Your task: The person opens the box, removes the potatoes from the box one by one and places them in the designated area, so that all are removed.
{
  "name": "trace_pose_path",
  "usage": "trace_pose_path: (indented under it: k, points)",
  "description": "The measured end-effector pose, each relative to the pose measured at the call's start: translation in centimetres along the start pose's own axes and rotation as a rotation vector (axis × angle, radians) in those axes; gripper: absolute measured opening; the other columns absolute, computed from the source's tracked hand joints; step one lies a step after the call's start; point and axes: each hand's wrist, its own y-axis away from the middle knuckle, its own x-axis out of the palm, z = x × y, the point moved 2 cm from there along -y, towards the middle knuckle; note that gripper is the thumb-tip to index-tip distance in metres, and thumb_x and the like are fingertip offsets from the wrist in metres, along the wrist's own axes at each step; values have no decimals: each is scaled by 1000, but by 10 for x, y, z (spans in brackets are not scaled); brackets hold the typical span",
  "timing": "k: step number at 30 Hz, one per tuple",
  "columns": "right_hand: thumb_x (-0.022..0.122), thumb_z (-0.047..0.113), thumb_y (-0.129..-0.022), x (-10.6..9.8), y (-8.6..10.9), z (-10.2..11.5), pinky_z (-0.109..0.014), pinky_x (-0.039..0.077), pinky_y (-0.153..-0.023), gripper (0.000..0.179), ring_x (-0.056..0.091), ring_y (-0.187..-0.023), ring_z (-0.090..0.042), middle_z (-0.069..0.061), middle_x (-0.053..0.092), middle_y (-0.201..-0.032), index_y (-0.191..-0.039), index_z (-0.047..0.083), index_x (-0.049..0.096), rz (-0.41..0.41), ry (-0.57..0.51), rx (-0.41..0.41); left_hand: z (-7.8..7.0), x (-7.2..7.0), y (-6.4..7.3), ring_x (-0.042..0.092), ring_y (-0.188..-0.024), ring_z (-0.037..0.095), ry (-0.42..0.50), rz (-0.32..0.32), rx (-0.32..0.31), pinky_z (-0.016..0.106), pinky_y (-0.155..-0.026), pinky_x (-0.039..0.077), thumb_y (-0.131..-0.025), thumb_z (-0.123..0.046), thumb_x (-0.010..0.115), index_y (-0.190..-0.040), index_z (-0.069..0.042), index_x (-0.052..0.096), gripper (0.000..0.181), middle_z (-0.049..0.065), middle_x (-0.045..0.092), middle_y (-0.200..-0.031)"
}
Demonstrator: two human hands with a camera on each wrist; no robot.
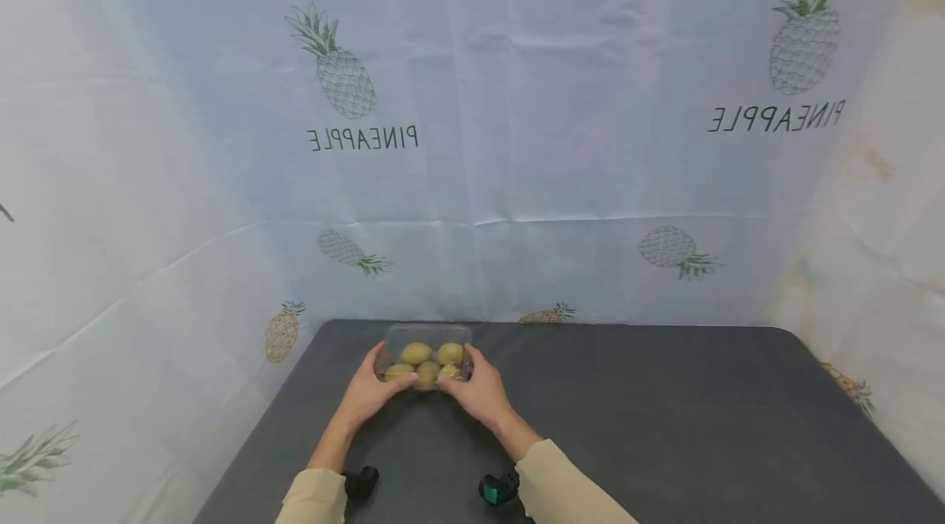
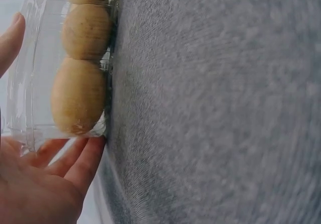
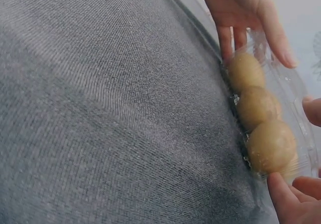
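Both hands hold a clear plastic box (image 1: 426, 334) by its two sides, near the table's far left. Inside it lie several yellow-brown, egg-shaped fruits or potatoes (image 1: 416, 353); I cannot tell which. My left hand (image 1: 372, 389) grips the left side, fingers along the end wall and thumb over the near edge. My right hand (image 1: 483, 389) grips the opposite side in the same way. In the left wrist view the fingers (image 2: 84, 166) press the box's end wall, low by the table. The right wrist view has both hands at the box's opposite ends.
A dark grey fabric-textured table (image 1: 627, 417) extends to the right of the box. Behind it hangs a pale curtain (image 1: 546, 163) printed with pineapples, which also runs along both sides. A black strapped device (image 1: 362, 481) is on the left wrist, another (image 1: 498, 489) on the right.
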Motion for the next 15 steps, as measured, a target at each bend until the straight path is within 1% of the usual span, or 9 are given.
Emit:
trace_pose_path:
  k: [3, 6, 15]
  points:
    - [76, 36, -92, -6, 2, -1, -57, 52, -92, 82, 53, -129, -45, -27, 48, -147, -155, -1, 37, -15, 1, 1, -3, 6, 0, 45, -136, 47, 9, 9, 3, 59, -100, 47, -87, -48, 79, -162, -5, 18, 106, 30, 35, -156]
    - [76, 34, -92, -11, 4, -1, -58, 52, -92, 81, 53, -129, -45, -27, 48, -148, -154, -1, 38, -12, -5, -2, -5, 9, 1, 45, -135, 47, 11, 8, -1, 58, -99, 47, -87, -49, 79, -162, -5, 19, 106, 29, 36, -156]
    - [77, 36, -91, -22, 9, 2, -57, 50, -96, 81, 54, -129, -44, -25, 50, -146, -153, -1, 39, 16, -2, 24, -15, 8, 7, 44, -136, 48, -18, 17, -12, 61, -100, 45, -85, -51, 80, -161, -3, 20, 108, 30, 37, -156]
